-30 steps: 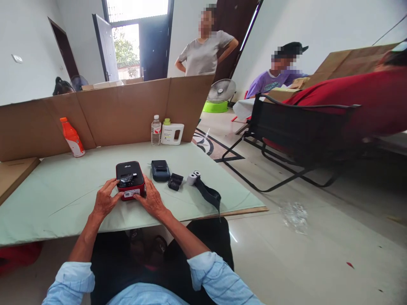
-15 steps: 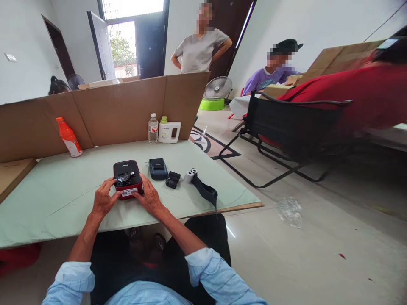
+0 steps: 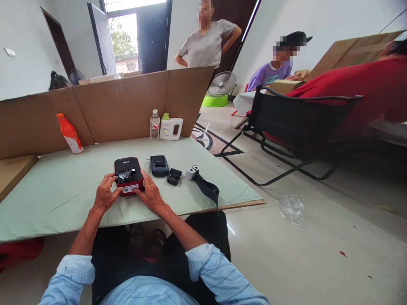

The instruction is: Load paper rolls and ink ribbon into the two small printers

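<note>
A small black-and-red box (image 3: 128, 166) rests on the pale green tabletop (image 3: 76, 169), a white label on its near side. My left hand (image 3: 105, 192) grips its left side, thumb on the near face. On the opposite side my right hand (image 3: 150, 192) holds it the same way, fingers along the edge. A crumpled piece of dark shiny plastic (image 3: 125, 175) lies on the box top. To the right are a dark portable device (image 3: 159, 165), a small black item (image 3: 174, 176), two white paper rolls (image 3: 190, 173) and a black strap (image 3: 206, 188).
An orange bottle (image 3: 71, 134), a water bottle (image 3: 154, 126) and a white jug (image 3: 171, 128) stand before a cardboard screen (image 3: 127, 101). A flat carton (image 3: 14, 173) lies at left. Beyond the table's right edge are a black folding chair (image 3: 295, 127), a fan (image 3: 221, 84) and several people.
The camera view has shifted slightly, so the scene sits a little higher in the frame. The box looks tipped slightly differently between my hands. The person in red has leaned further right.
</note>
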`<action>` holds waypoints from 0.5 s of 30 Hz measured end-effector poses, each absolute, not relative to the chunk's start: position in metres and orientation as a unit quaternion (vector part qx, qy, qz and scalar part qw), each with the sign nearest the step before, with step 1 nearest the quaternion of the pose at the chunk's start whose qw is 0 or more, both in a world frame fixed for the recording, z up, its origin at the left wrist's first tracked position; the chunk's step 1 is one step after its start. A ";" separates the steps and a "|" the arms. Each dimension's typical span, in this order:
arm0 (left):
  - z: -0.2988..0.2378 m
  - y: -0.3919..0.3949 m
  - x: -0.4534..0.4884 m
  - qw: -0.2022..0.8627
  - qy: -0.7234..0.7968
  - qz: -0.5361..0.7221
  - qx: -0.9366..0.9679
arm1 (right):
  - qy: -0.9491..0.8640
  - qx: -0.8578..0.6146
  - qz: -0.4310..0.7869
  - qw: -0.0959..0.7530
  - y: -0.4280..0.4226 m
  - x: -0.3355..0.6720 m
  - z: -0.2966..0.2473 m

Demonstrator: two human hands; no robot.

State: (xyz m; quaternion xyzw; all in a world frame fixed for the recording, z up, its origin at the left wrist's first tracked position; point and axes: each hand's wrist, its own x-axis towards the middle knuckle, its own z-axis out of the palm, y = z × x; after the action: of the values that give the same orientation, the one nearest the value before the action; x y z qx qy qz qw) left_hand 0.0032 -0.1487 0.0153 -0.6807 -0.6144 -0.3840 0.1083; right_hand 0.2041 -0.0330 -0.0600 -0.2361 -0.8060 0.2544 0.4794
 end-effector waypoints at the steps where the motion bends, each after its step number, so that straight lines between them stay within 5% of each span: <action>1: 0.016 -0.149 0.004 0.106 -0.616 -0.383 -0.680 | -0.806 -0.235 0.254 0.480 -0.033 0.204 -0.060; 15: 0.024 -0.151 0.007 0.071 -0.636 -0.363 -0.677 | -0.809 -0.242 0.259 0.469 -0.033 0.205 -0.060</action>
State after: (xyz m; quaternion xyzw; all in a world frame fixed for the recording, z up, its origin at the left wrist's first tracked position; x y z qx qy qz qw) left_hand 0.0069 -0.1512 0.0237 -0.6771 -0.6361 -0.3631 0.0713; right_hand 0.2045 -0.0331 -0.0598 -0.2424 -0.8088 0.2595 0.4687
